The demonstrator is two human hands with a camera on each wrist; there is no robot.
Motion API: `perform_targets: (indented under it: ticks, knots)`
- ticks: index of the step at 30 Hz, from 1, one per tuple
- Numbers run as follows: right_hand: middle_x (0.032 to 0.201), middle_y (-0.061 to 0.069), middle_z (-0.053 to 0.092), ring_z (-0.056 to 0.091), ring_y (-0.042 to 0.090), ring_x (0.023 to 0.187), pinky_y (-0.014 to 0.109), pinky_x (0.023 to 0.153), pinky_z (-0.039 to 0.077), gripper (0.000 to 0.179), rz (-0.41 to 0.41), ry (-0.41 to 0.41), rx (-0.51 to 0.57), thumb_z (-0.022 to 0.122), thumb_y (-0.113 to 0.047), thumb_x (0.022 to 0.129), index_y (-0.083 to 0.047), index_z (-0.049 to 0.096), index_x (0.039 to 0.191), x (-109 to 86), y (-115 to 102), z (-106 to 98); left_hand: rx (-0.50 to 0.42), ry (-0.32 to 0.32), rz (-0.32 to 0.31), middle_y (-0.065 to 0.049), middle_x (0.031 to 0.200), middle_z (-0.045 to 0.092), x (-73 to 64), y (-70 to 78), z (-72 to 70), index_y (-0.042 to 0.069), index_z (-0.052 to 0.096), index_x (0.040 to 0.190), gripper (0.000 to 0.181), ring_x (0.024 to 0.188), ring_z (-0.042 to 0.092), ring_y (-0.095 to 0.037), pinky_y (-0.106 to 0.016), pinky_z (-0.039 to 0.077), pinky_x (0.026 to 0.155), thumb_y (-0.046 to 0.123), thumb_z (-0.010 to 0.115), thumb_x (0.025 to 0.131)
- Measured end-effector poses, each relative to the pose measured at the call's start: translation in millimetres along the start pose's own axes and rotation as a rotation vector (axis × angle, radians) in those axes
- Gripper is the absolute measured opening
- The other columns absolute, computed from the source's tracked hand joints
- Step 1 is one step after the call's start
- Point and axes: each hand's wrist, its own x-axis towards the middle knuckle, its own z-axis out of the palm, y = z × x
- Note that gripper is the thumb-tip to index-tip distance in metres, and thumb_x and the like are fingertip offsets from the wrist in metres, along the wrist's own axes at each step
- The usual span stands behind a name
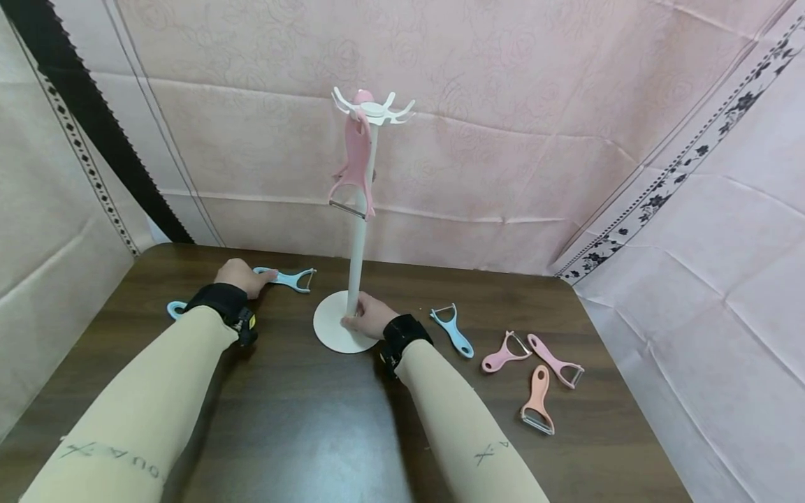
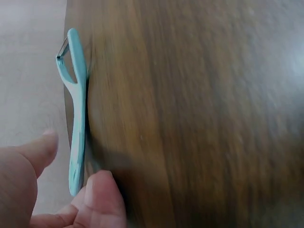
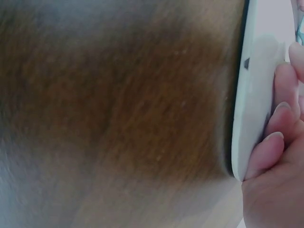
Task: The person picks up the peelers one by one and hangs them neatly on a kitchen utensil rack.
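On the bench [image 1: 302,419], the left hand [image 1: 244,276], thumb and fingers apart, straddles a blue peeler [image 1: 291,279]. The right hand [image 1: 372,318] touches a white stand [image 1: 357,258] low down, its closure impossible to tell.

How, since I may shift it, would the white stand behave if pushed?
The white stand would probably tip if pushed high, being tall and slim; low down, its flat round base should slide rather than roll. A pink peeler hung up top may swing.
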Motion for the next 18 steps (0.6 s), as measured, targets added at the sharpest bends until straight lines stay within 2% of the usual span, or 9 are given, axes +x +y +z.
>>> perform_targets:
  ticks: [5, 9, 13, 18]
  knots:
    - [0.097, 0.003, 0.057, 0.055, 0.018, 0.093, 0.036, 0.084, 0.045, 0.047, 0.013, 0.007, -0.013, 0.069, -0.031, 0.091, -0.010, 0.050, 0.128, 1.0, 0.2, 1.2, 0.095, 0.023, 0.046, -0.006, 0.056, 0.050, 0.9, 11.2, 8.2, -0.001, 0.059, 0.061, 0.064, 0.053, 0.049, -0.020, -0.029, 0.038, 0.049, 0.055, 0.054, 0.092]
    - [0.097, 0.002, 0.057, 0.056, 0.018, 0.092, 0.036, 0.084, 0.045, 0.049, 0.026, 0.005, -0.017, 0.070, -0.031, 0.090, -0.011, 0.050, 0.130, 4.1, 0.6, 2.9, 0.169, 0.045, 0.064, -0.006, 0.059, 0.045, 0.1, 20.1, 14.2, 0.001, 0.056, 0.061, 0.062, 0.055, 0.047, -0.022, -0.030, 0.038, 0.050, 0.055, 0.055, 0.091]
    - [0.098, 0.002, 0.057, 0.056, 0.017, 0.094, 0.037, 0.086, 0.046, 0.052, 0.029, 0.003, -0.016, 0.070, -0.031, 0.090, -0.011, 0.048, 0.133, 5.0, 0.9, 2.5, 0.178, 0.071, 0.077, -0.005, 0.059, 0.045, 3.2, 24.4, 20.9, 0.005, 0.052, 0.058, 0.055, 0.059, 0.047, -0.024, -0.032, 0.040, 0.053, 0.049, 0.061, 0.089]
    - [0.098, 0.001, 0.057, 0.056, 0.017, 0.094, 0.037, 0.086, 0.045, 0.052, 0.030, 0.004, -0.019, 0.070, -0.032, 0.090, -0.011, 0.048, 0.133, 5.8, 3.1, 0.9, 0.192, 0.103, 0.116, -0.008, 0.066, 0.053, 7.4, 28.0, 26.1, 0.004, 0.059, 0.061, 0.043, 0.070, 0.054, -0.029, -0.039, 0.046, 0.065, 0.037, 0.068, 0.087]
